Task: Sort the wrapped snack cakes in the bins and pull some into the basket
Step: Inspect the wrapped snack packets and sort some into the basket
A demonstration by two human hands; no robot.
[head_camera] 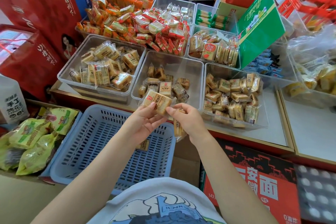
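The tan plastic-wrapped snack cake [158, 101], pinched in both the left hand [145, 121] and right hand [185, 119] grips, hangs just above the blue slotted plastic basket's [76, 151] far rim, long axis pointing away-left.

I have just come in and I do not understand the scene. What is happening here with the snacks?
A person stands at a counter of clear bins of wrapped snack cakes. The left hand and the right hand together hold one wrapped cake in front of the middle bin. The right hand also grips a second cake. Below, the blue basket holds one cake, partly hidden by the left arm.
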